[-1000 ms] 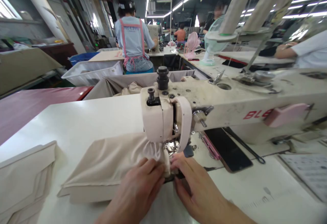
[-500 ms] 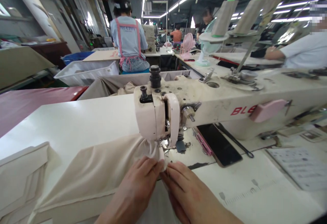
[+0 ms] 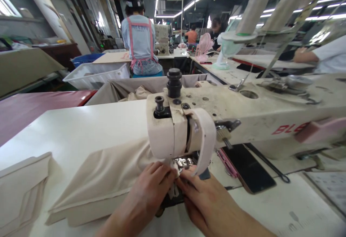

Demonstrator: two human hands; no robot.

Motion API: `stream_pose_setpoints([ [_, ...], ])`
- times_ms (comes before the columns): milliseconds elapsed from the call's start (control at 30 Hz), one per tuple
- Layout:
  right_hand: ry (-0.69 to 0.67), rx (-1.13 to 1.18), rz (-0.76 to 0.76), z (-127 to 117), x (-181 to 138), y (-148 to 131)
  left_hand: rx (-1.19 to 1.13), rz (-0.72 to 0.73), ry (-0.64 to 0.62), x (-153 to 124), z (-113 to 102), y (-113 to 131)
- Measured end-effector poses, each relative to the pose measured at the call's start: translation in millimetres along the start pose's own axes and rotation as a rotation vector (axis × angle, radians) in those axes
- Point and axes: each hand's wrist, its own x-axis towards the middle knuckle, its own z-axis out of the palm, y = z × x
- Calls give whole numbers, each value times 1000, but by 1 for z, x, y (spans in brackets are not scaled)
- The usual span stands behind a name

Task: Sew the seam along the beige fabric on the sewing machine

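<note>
A cream sewing machine (image 3: pixel 243 110) lies across the white table (image 3: pixel 81 128), its head just above my hands. Beige fabric (image 3: pixel 108 175) spreads to the left and runs under the machine's head. My left hand (image 3: pixel 146 197) rests on the fabric with its fingers pinched on the gathered edge beside the presser foot (image 3: pixel 183 163). From the right, my right hand (image 3: pixel 205 201) meets it, fingertips pressed on the same bit of fabric right in front of the foot. The needle is hidden behind the machine head.
A black phone (image 3: pixel 250 168) lies under the machine's arm. Folded beige pieces (image 3: pixel 21 190) sit at the table's left edge. A fabric-lined bin (image 3: pixel 135 87) stands behind the table. A person in a pink-strapped apron (image 3: pixel 140 38) works farther back; another person's arm (image 3: pixel 319 55) shows at right.
My hands pulled back toward me with the fabric edge half a second ago, then came forward under the machine head again. The view has shifted closer to the machine.
</note>
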Motion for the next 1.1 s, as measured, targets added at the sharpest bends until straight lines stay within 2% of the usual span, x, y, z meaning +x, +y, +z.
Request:
stream_pose_setpoints([
  [167, -5, 16, 102, 3, 1, 0, -75, -6, -25, 11, -14, -11],
  [367, 9, -10, 115, 6, -4, 0, -96, -69, 10, 11, -10, -11],
  [1100, 26, 63, 127, 7, -2, 1, 159, 197, 159, 15, -8, -1],
])
